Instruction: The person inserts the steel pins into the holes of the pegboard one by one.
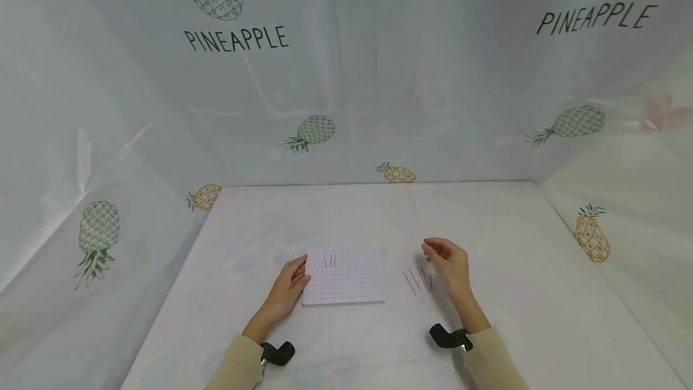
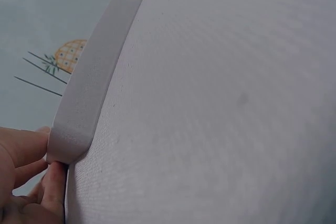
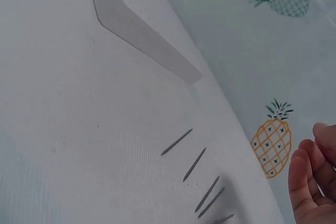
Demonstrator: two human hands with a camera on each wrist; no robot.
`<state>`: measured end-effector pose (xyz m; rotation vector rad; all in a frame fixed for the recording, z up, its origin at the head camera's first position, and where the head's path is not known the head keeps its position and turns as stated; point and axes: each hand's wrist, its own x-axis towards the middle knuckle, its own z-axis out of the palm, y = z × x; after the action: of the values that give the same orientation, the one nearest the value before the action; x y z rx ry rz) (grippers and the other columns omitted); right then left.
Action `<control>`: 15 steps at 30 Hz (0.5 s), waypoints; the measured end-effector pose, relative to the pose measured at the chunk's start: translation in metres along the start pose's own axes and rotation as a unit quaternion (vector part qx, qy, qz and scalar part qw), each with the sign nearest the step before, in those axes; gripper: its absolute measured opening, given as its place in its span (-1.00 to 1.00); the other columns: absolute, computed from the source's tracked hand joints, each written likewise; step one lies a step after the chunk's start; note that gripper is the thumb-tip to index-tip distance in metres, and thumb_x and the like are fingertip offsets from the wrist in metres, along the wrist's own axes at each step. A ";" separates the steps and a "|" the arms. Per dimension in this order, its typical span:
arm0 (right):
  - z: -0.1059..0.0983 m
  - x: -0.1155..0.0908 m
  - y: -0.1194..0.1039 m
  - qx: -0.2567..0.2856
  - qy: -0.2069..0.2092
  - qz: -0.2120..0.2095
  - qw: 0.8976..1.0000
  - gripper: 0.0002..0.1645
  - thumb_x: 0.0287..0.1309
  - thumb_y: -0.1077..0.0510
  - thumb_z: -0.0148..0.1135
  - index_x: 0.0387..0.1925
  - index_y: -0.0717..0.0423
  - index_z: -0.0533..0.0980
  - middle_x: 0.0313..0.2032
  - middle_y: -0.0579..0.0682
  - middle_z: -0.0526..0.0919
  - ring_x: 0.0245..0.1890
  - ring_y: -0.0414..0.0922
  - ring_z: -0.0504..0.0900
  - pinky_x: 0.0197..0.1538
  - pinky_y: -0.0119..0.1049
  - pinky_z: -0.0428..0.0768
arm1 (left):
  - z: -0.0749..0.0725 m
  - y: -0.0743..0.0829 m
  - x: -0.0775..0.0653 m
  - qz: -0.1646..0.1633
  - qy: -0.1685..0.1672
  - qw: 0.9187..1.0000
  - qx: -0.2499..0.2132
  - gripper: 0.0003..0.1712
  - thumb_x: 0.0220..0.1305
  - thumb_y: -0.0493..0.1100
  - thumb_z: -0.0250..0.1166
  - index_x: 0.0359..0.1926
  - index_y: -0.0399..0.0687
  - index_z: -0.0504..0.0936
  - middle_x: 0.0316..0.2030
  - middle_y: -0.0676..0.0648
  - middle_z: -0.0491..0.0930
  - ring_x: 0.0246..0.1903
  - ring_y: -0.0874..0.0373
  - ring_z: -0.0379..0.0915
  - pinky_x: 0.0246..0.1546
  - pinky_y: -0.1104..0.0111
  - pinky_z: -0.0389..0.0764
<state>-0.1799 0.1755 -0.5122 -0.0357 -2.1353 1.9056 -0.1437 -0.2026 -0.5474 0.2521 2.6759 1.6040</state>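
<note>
A white board (image 1: 346, 281) with rows of small holes lies on the table, with three thin dark sticks (image 1: 331, 261) standing in it near its far left part. My left hand (image 1: 289, 287) grips the board's left edge; in the left wrist view its fingers (image 2: 23, 148) pinch the edge from two sides. Right of the board, several loose dark sticks (image 3: 177, 141) lie on the table. My right hand (image 1: 450, 262) hovers just above and beyond them, fingers loosely bent and fingertips close together. Nothing can be made out between its fingers (image 3: 302, 182).
A pale cloth covers the table (image 1: 460, 215). Behind and beside it hangs a sheet (image 1: 379, 77) printed with pineapples and lettering. Each wrist carries a black mount (image 1: 450, 337) below the hand.
</note>
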 end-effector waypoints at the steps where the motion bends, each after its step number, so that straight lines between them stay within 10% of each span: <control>1: -0.002 0.000 0.003 -0.007 0.008 0.000 1.000 -0.76 0.17 0.35 0.39 -0.16 0.46 0.64 -0.33 0.27 0.71 -0.43 -0.02 0.70 -0.33 -0.33 0.71 | 0.000 0.000 0.000 -0.003 -0.001 1.000 0.000 -0.39 0.47 -0.29 0.15 0.46 -0.31 0.23 0.31 -0.36 0.27 0.27 -0.22 0.32 0.30 0.09 0.38; 15: -0.025 -0.010 0.022 -0.088 0.071 -0.005 0.994 -0.82 0.19 0.30 0.39 -0.20 0.35 0.67 -0.29 0.22 0.72 -0.42 -0.21 0.68 -0.40 -0.54 0.63 | 0.000 0.001 0.000 -0.007 -0.001 1.000 -0.001 -0.38 0.48 -0.28 0.15 0.47 -0.31 0.22 0.31 -0.34 0.28 0.28 -0.21 0.31 0.31 0.08 0.37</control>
<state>-0.1684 0.2010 -0.5337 -0.1882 -2.1951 1.6509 -0.1436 -0.2023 -0.5459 0.2353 2.6682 1.6016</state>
